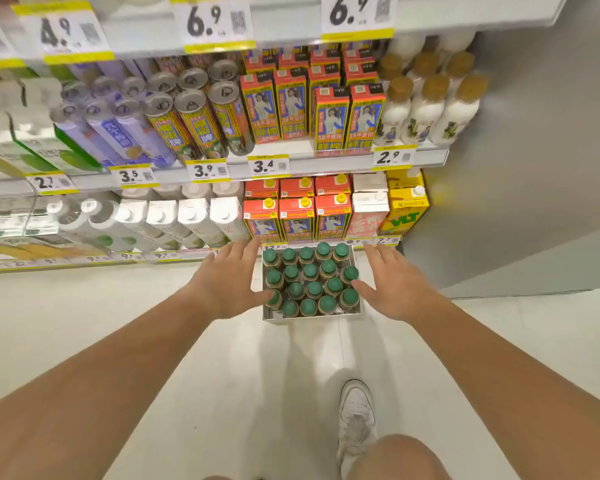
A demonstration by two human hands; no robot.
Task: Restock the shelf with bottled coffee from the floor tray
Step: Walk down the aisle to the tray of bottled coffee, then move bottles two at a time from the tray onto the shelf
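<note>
A white cardboard tray (312, 319) stands on the pale floor in front of the bottom shelf. It is packed with several coffee bottles (310, 271) with green caps, standing upright in rows. My left hand (227, 284) hovers at the tray's left side, fingers spread, its thumb over the near-left bottle. At the tray's right side my right hand (394, 289) is spread too, its thumb by the right-hand bottles. Neither hand holds anything.
Shelves (326, 162) rise behind the tray, filled with red and yellow cartons (297, 220), white cartons (194, 220), cans (201, 123) and brown-capped milk bottles (426, 109). A grey wall (534, 168) is on the right. My white shoe (357, 420) stands on the floor below the tray.
</note>
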